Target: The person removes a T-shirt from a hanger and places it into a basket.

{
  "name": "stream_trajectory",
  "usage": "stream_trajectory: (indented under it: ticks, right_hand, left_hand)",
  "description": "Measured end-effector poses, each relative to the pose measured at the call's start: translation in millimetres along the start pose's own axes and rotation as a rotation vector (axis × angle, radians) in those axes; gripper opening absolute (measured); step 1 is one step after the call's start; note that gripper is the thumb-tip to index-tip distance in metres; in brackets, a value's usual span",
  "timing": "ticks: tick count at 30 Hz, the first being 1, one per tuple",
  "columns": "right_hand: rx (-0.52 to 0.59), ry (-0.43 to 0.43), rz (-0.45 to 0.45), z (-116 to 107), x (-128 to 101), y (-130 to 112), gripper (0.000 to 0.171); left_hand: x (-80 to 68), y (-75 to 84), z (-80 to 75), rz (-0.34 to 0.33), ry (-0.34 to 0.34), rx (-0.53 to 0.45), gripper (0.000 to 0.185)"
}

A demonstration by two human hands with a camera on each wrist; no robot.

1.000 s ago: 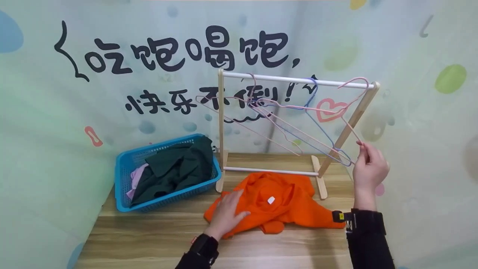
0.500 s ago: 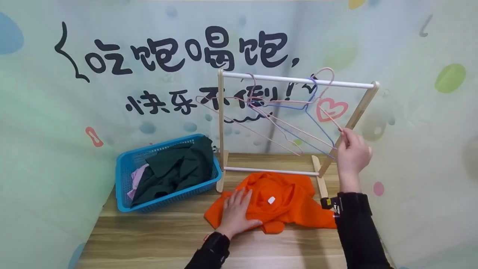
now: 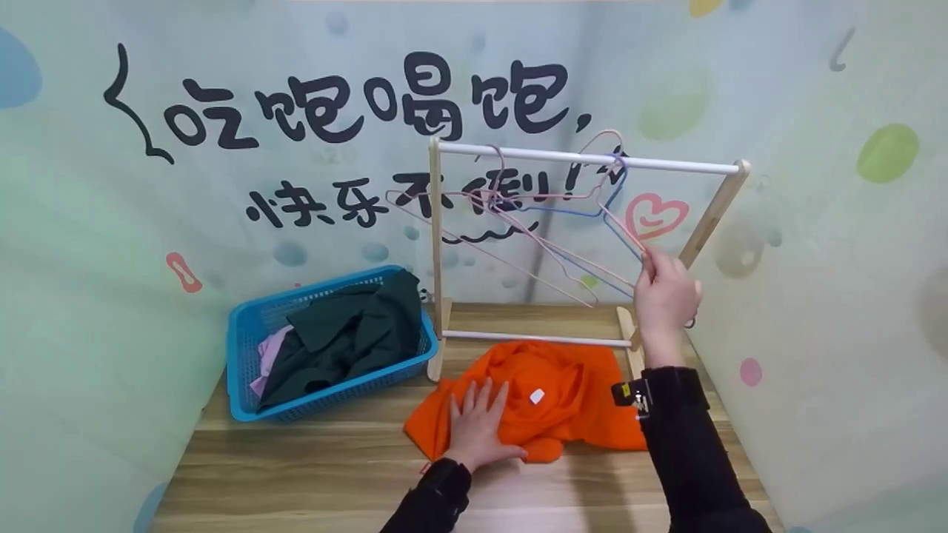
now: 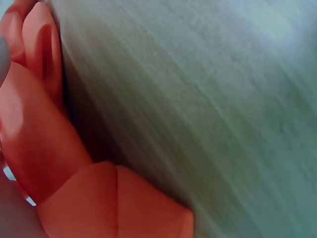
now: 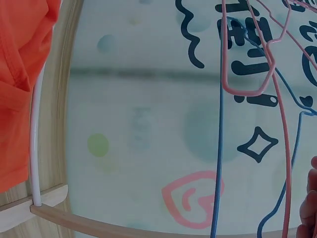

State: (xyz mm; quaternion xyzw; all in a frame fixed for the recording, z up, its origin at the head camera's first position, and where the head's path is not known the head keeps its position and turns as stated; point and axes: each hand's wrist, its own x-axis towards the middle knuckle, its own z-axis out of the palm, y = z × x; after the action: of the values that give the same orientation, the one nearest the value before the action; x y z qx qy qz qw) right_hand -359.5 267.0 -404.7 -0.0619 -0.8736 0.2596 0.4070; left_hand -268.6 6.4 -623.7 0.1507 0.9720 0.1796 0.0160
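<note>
Wooden table (image 3: 311, 474) fills the lower frame; on it, right of centre, stands the wooden drying rack (image 3: 438, 244) with its white top rail, a few wire hangers hooked over it. Blue basket (image 3: 244, 355) at mid-left holds dark green and pale pink clothes. Orange garment (image 3: 570, 400) lies spread flat at the foot of the rack, lower centre, a small white tag showing near its collar. Left hand (image 3: 478, 429) rests flat on the garment's left part, fingers straight and spread — pressing, not gripping. Right hand (image 3: 664, 292), raised at centre right, pinches the lower end of a pink hanger (image 3: 611, 218) whose hook sits at the rail beside a blue hanger (image 3: 563, 211); whether the hook has cleared the rail cannot be told. To do this well, I judge: lift the pink hook straight up and off without snagging the blue wire — the wires overlap closely — and keep the flat palm steady so the collar stays open and findable.
</note>
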Motion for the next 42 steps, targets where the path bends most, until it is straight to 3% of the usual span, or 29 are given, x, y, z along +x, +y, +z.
stream_trajectory:
  ticks: [9, 16, 24, 32, 36, 42]
  right_hand:
    - [0.011, -0.033, -0.104, 8, -11, 8, 0.023]
    - [0.04, -0.056, -0.191, 9, -30, 20, 0.038]
    - [0.035, -0.055, -0.284, 9, -53, 34, 0.053]
    - [0.011, -0.106, -0.252, -1, -77, 45, 0.062]
    - [0.017, -0.125, -0.263, -6, -87, 50, 0.065]
    - [0.031, -0.138, -0.274, -12, -105, 61, 0.07]
  left_hand:
    - [-0.7, -0.3, 9.5, -0.021, -0.035, -0.011, 0.115]
    - [-4.3, -7.0, 20.9, -0.064, -0.055, -0.002, 0.1]
    - [-4.1, -3.7, 22.4, -0.081, 0.03, 0.026, 0.075]
    - [-5.4, 4.0, 19.1, -0.084, 0.111, 0.157, 0.034]
    - [-6.2, -4.0, 15.3, -0.074, 0.177, 0.063, 0.019]
    - [-5.0, -25.8, -7.4, -0.103, 0.227, -0.271, 0.017]
